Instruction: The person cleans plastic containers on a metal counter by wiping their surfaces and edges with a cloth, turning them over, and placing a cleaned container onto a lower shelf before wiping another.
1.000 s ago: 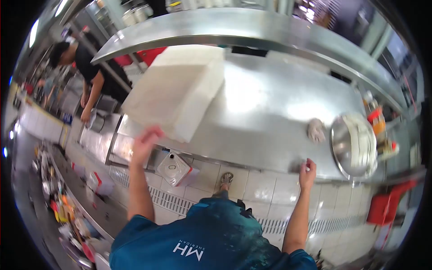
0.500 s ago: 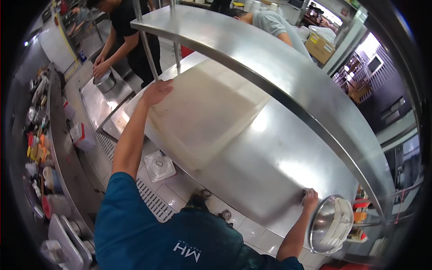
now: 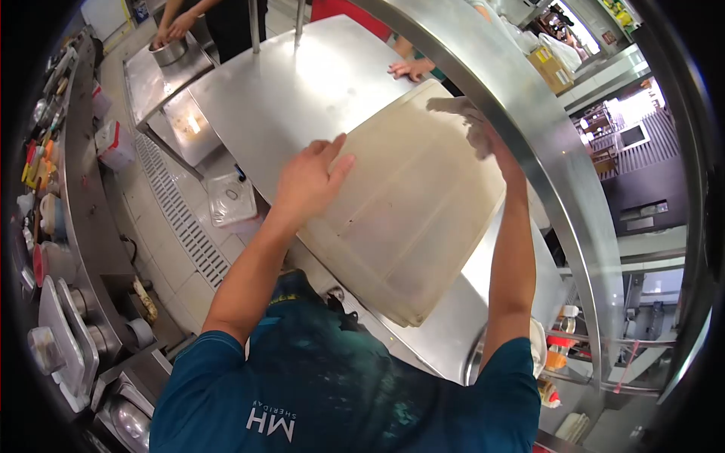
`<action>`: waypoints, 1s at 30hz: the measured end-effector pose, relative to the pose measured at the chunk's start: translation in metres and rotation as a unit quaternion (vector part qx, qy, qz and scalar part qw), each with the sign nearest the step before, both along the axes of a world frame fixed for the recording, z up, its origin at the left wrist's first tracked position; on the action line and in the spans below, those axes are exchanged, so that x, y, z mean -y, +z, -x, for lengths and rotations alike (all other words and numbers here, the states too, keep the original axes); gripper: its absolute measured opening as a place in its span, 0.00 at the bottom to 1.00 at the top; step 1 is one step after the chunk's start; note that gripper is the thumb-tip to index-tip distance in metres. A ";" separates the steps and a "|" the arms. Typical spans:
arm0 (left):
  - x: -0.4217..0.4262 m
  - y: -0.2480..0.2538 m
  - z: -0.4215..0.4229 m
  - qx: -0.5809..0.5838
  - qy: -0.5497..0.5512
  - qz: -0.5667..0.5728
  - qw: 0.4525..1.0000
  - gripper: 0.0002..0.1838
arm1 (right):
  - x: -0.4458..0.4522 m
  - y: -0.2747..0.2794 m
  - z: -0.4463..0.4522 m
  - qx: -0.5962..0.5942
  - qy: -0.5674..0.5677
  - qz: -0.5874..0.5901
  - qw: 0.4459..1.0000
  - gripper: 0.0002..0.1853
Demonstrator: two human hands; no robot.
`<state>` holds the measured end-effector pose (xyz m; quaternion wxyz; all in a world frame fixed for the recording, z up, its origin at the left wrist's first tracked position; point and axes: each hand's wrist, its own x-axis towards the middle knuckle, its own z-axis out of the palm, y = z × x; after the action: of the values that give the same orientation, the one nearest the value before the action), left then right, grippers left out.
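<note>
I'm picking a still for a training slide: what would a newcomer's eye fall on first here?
Probably the big plastic bin in mid-picture on the steel table, with the left hand by its left edge and the right hand holding a grey cloth at its upper right. Next, perhaps, the steel shelf sweeping down the right side, then the blue shirt along the bottom.

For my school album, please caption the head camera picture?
Left hand at a pale bin, right hand holding gray cloth.
</note>
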<state>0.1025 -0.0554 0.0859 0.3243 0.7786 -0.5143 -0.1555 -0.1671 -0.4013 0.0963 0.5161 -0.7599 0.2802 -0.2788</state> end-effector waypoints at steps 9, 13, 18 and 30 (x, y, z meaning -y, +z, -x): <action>-0.062 -0.053 -0.006 -0.101 -0.026 0.170 0.980 0.34 | -0.027 0.000 -0.081 -0.198 -0.073 0.291 0.933 0.26; -0.055 -0.076 -0.002 -0.252 -0.005 0.256 0.933 0.33 | -0.014 -0.035 -0.099 -0.288 -0.180 0.314 0.887 0.25; -0.054 -0.077 -0.006 -0.266 -0.017 0.269 0.926 0.32 | -0.179 -0.023 -0.113 -0.283 -0.049 0.269 0.919 0.24; -0.054 -0.084 -0.015 -0.204 -0.042 0.288 0.935 0.20 | -0.048 -0.037 -0.129 -0.241 -0.166 0.463 0.837 0.14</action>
<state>0.1177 -0.0012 0.0016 0.6255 0.5810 -0.4925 -0.1694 -0.0377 -0.3528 0.0598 -0.0336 -0.8954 0.3558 -0.2655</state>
